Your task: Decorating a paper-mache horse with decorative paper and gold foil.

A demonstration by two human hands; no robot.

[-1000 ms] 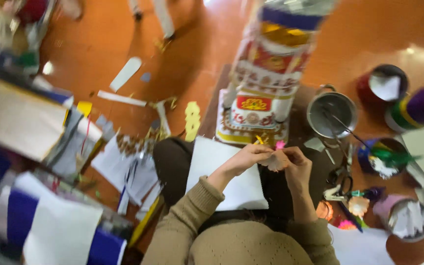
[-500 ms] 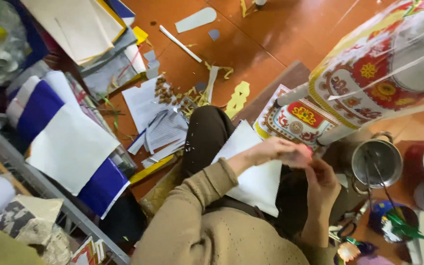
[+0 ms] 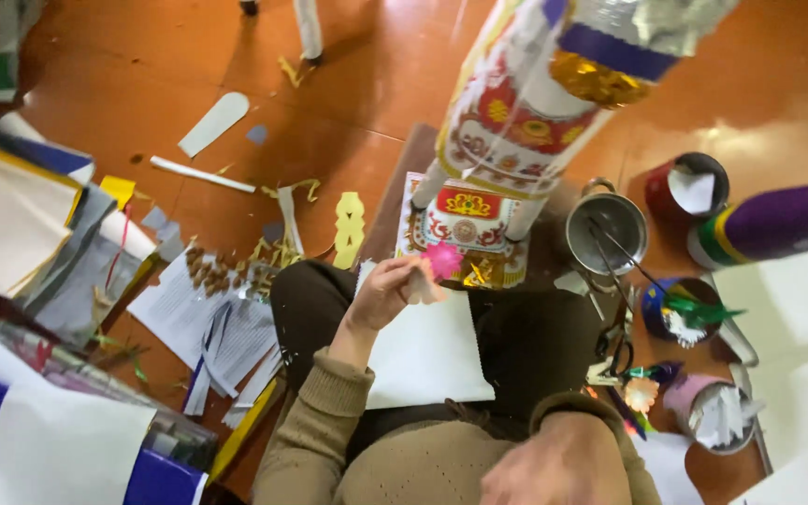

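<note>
The left hand point(image 3: 387, 292) pinches a pink paper flower point(image 3: 442, 259) in its fingers, above a white sheet point(image 3: 427, 360); the blurred right hand's point(image 3: 554, 463) fingers cannot be told.

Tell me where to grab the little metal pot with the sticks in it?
Take the small metal pot by the loop handle at its far rim, coming from above on the far side. Two thin sticks lean out over the near right edge, so that side is awkward, and the round wall looks too wide and smooth for a firm grip with one hand.
</note>
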